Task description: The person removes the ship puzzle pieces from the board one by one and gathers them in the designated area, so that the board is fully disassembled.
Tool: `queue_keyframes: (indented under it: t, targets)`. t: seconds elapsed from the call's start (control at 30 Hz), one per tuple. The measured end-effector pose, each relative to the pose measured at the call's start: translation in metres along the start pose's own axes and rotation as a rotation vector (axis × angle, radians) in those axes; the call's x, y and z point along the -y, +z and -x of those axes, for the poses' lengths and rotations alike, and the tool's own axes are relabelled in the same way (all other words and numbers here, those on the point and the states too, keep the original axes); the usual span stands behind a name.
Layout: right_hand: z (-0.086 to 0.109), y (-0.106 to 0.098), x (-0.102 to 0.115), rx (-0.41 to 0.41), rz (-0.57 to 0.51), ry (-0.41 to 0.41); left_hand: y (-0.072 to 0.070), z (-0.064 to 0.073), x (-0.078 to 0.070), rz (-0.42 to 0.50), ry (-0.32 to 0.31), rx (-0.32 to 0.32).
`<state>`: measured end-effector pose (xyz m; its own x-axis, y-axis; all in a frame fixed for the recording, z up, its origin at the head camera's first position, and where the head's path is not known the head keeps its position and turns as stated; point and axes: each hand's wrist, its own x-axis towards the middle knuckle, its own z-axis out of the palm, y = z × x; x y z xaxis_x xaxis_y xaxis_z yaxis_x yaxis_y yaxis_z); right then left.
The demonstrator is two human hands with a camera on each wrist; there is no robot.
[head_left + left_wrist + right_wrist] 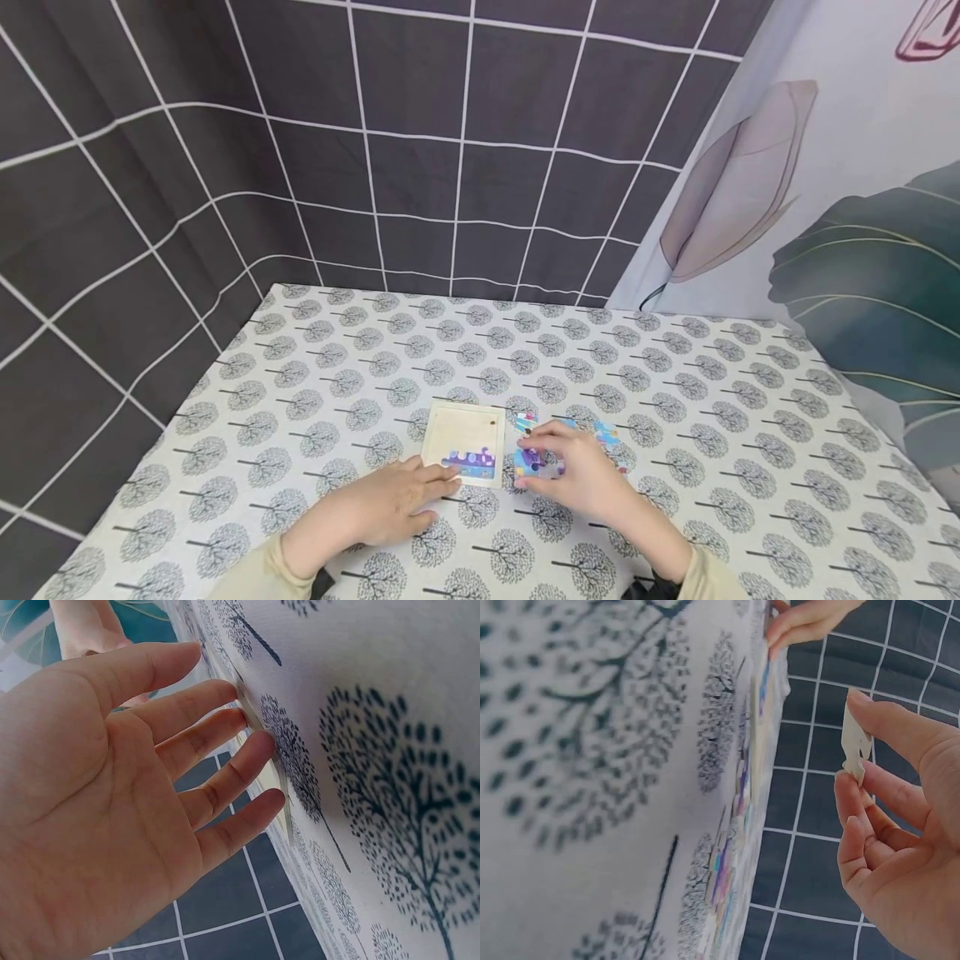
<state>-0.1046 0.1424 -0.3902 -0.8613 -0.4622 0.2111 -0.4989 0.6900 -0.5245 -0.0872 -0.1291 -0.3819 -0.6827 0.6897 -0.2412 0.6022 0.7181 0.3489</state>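
A shallow square wooden puzzle tray (pixel 463 427) lies on the table, with joined purple and blue puzzle pieces (pixel 480 461) along its lower side. My left hand (pixel 393 500) rests its fingertips on the tray's near left corner; the left wrist view has its fingers fairly straight against the tray edge (pixel 271 771). Just right of the tray, my right hand (pixel 581 468) pinches a jigsaw puzzle piece (pixel 528 461) between thumb and fingers. In the right wrist view the held piece (pixel 854 746) is raised off the table, its pale back showing.
Several loose puzzle pieces (pixel 606 432) lie to the right of the tray, partly hidden by my right hand. A tree-patterned cloth (pixel 337 350) covers the table. A dark grid curtain (pixel 420 175) hangs behind, and a leaf-print curtain (pixel 847 275) hangs at the right.
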Motion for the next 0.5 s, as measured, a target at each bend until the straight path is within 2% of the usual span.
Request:
queue_keyframes:
  t: [0.13,0.33,0.5]
  targets:
    - [0.007,0.003,-0.001,0.033,-0.007,0.023,0.001,0.0,0.0,0.011,-0.001,-0.001]
    - [0.013,0.008,0.003,0.079,-0.074,0.048,0.001,0.0,0.002,0.01,-0.009,0.005]
    - [0.015,0.01,0.005,0.101,-0.039,0.064,0.0,-0.001,0.002,0.004,0.0,0.001]
